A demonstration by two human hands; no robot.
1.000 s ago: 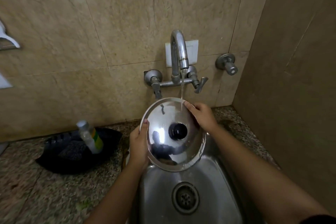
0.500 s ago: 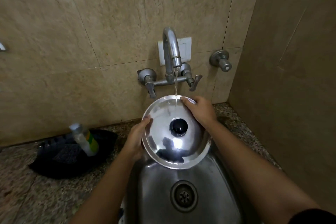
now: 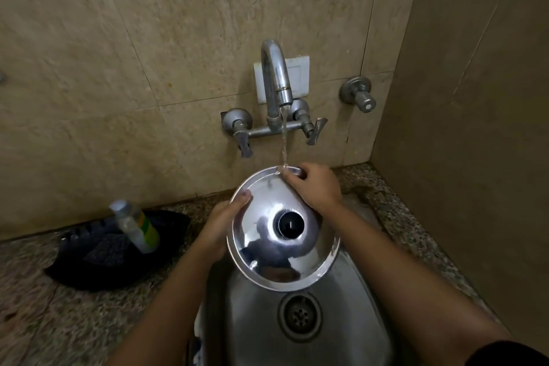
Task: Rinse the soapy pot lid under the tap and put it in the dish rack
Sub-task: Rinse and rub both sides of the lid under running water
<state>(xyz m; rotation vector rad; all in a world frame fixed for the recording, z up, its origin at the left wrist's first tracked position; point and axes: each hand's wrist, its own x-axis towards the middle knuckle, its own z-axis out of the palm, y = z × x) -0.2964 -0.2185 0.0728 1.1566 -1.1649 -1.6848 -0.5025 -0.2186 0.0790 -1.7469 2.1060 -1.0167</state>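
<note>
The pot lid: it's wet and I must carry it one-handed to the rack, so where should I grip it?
Probably the black knob at the centre of the pot lid. It stands proud of the smooth dome and faces you, so pinch it from the front; the thin rim looks slippery.

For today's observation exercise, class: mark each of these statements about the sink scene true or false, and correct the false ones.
1. Water is running from the tap. True.
2. The pot lid rests flat on the sink floor. False: both hands hold it tilted above the drain.
3. The right hand grips the lid's far rim where the stream lands. True.
4. The left hand holds the black knob. False: it holds the lid's left rim.
5. A bottle leans in the black tray on the counter. True.
</note>
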